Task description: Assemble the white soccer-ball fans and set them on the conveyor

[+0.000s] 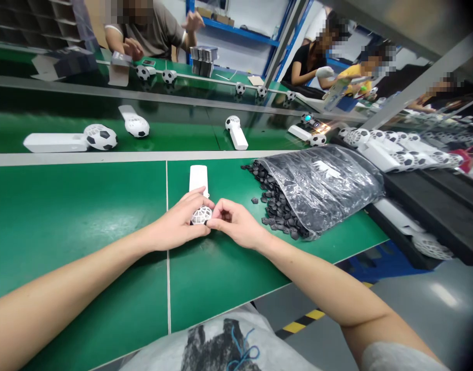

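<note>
A white handheld device with a football-shaped lattice head lies on the green worktable, its flat white handle pointing away from me. My left hand is wrapped round the head from the left, thumb at the near side and fingers over the far side. At the head's right edge, my right hand pinches with thumb and forefinger. A bit of black shows at those fingertips, apparently a small black panel, mostly hidden. Right of my hands, loose black panels spill from the mouth of a clear plastic bag.
Beyond the pale rail, a green conveyor carries several football-headed devices. At right, a black tray holds a stack of more devices. Several people sit across the line; one has hands raised near boxes. The table's near edge runs beside me.
</note>
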A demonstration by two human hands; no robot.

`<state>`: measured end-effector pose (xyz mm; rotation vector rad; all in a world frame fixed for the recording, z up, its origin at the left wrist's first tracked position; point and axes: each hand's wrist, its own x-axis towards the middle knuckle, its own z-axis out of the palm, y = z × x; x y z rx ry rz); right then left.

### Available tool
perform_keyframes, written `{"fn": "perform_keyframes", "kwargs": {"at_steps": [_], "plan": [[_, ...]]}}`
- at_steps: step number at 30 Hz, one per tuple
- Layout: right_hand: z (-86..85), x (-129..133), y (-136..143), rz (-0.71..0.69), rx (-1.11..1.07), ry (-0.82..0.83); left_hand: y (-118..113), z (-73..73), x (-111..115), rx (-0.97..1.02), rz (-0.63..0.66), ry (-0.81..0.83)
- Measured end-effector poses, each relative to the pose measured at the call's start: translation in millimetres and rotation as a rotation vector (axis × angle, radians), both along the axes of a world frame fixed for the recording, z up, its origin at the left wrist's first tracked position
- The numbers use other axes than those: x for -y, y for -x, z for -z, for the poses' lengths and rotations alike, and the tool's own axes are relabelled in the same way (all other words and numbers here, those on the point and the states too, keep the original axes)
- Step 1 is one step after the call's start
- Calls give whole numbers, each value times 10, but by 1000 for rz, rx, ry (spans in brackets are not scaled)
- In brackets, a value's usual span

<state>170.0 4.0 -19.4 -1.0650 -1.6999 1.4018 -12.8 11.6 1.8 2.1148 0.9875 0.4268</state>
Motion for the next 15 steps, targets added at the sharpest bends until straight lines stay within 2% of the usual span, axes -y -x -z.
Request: {"fn": "perform_keyframes", "kwargs": {"at_steps": [7, 11, 13, 15], "plan": [[124, -22, 35, 65, 54, -73, -2, 62, -31, -8, -19, -129], [129, -112, 49, 52, 136, -92, 13, 56, -52, -5, -47, -65], [73, -169, -62, 22, 281, -164, 12, 48, -35, -13, -71, -26], [7, -202, -265, 88, 610, -358, 3, 49, -11, -23, -93, -8]]}}
